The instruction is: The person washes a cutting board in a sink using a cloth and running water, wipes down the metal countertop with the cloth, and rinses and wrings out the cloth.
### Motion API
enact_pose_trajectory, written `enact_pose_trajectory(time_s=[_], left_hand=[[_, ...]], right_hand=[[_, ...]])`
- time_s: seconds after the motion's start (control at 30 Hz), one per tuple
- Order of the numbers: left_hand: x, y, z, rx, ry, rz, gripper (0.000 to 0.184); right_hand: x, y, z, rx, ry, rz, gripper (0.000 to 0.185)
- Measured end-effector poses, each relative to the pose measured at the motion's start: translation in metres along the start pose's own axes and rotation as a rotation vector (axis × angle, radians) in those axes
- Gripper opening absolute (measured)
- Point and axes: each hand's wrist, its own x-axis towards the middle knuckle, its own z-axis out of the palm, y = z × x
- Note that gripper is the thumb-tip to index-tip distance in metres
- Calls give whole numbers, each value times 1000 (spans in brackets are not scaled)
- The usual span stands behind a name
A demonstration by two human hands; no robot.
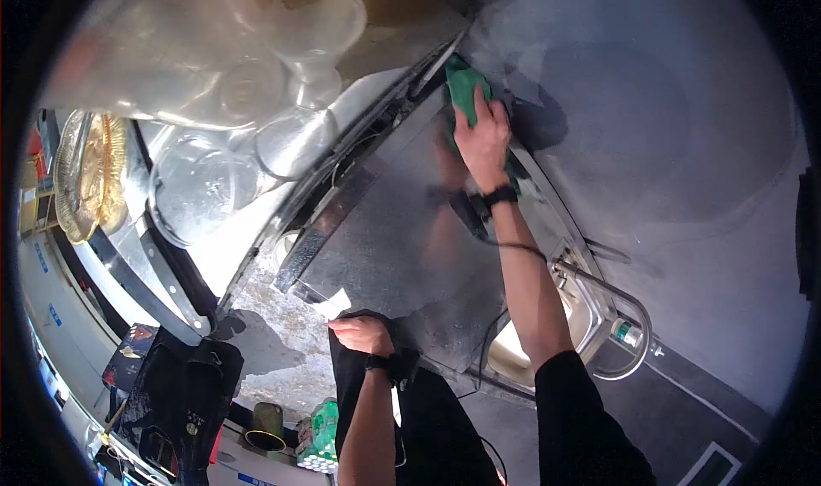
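My right hand stretches to the far corner of the grey metal counter, its fingers closed on a green cloth. The cloth is pressed against the counter where it meets the wall. My left hand is low by the counter's front corner, close to my dark trousers, with its fingers curled. A small bright white patch lies just beyond those fingers; whether the hand holds anything is hidden. Each wrist wears a black band, and a dark cable runs by the right forearm.
To the right is a small sink with a curved faucet pipe. Clear plastic containers stand on the left, near a gold-coloured tray. A black bag sits at lower left. The grey wall bounds the right side.
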Motion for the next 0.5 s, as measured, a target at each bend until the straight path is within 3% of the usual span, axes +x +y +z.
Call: enact_pose_trajectory(time_s=[0.13,0.17,0.23,0.43,0.5], left_hand=[[-2,8,-11,88,-24,21,40],[-3,10,-14,-42,70,25,30],[3,14,-21,-133,-106,-139,23],[4,10,-11,-70,6,-55,25],[4,10,-9,-56,-1,-92,24]], right_hand=[[44,-35,18,160,-40,93,25],[42,-37,15,180,-98,84,23],[45,-39,9,218,-154,61,20],[-26,-103,3,249,-330,-57,17],[-57,-131,0,323,-281,-109,20]])
